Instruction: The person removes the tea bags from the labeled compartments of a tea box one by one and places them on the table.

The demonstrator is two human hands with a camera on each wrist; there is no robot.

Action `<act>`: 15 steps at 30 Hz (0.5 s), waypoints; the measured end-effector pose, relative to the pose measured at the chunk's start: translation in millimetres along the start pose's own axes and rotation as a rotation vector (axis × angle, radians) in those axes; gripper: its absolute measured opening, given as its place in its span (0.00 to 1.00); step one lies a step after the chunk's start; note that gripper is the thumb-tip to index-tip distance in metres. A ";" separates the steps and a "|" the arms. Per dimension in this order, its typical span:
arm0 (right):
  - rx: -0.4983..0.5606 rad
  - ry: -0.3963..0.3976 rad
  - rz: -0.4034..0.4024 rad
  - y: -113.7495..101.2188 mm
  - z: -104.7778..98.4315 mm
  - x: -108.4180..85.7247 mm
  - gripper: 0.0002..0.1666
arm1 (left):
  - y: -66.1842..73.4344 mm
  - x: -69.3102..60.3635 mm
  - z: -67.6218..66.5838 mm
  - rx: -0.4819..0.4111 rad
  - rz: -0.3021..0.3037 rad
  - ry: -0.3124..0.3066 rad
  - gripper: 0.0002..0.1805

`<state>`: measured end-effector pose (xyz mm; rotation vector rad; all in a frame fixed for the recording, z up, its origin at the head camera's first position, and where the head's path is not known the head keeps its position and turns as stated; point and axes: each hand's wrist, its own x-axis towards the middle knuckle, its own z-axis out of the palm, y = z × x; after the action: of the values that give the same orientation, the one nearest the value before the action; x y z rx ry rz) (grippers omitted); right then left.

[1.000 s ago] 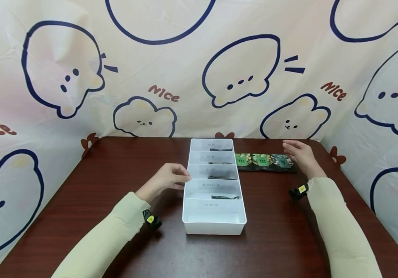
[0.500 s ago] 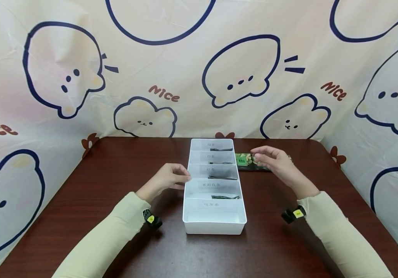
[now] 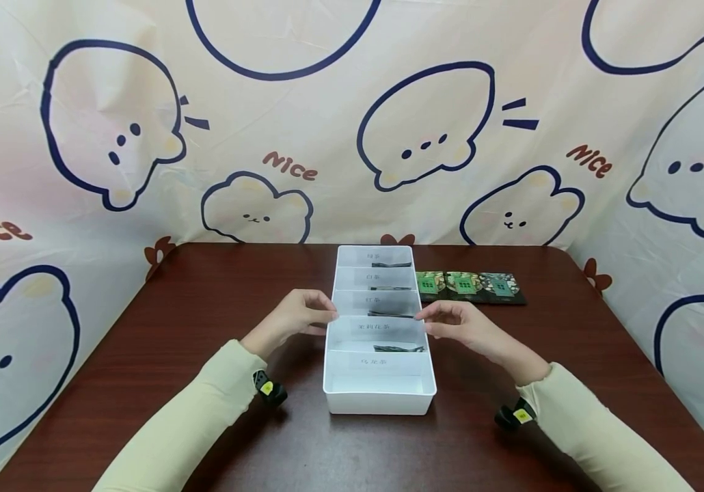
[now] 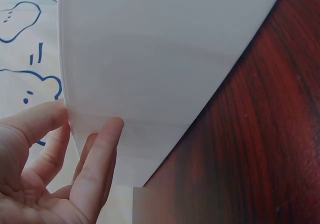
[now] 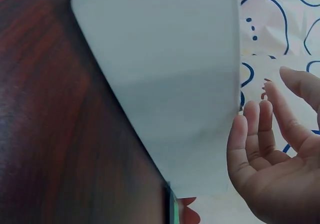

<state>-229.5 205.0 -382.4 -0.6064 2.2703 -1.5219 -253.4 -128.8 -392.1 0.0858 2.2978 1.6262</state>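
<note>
White divided box (image 3: 379,403) stands lengthwise at mid-table, five compartments in a near-to-far row. Left hand (image 3: 290,318) at its left side: thumb and a bent finger pinch the rim, another finger lies along the outer wall; the gripping tips are partly lost behind the rim in the left wrist view. Right hand (image 3: 478,333) at the right side: fingers loosely bent, grasping nothing, tips at the rim; firmness of contact cannot be told.

Dark sachets (image 3: 399,349) sit in the four far compartments, mostly hidden by dividers, only thin upper edges showing. Paper labels (image 3: 373,362) carry printed characters, small and faint, the farthest barely legible. Far right, a row of three green-and-black packets (image 3: 465,285) lies on the dark wood table (image 3: 253,451), its left end running up to the box wall; the right wrist view catches just a green sliver, cut off at the bottom. Bear-print curtain (image 3: 327,116) behind, cropped above. Pale sleeves (image 3: 195,417) leave the frame at the near edge.
</note>
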 end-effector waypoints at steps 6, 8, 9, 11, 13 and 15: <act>-0.039 -0.049 -0.006 6.5 6.2 -1.8 0.20 | 0.0 0.7 0.4 0.008 -0.005 0.002 0.07; -0.059 -0.064 -0.002 8.7 7.9 -1.9 0.19 | 0.3 0.7 0.4 0.010 -0.005 0.002 0.07; -0.074 -0.070 -0.002 9.7 8.7 -1.7 0.18 | 0.4 0.7 0.5 0.014 -0.005 0.003 0.07; -0.105 -0.085 -0.006 11.5 10.1 -1.4 0.17 | 0.4 0.5 0.6 0.016 -0.006 0.003 0.07; -0.139 -0.099 -0.019 13.1 11.2 -0.8 0.17 | 0.3 0.5 0.6 0.016 -0.006 0.003 0.07; -0.163 -0.113 -0.034 13.4 12.2 -0.5 0.16 | 0.0 0.5 0.5 0.013 -0.005 0.004 0.07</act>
<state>-225.1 200.2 -399.3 -0.7598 2.3218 -1.2912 -253.7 -128.2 -392.3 0.0793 2.3095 1.6106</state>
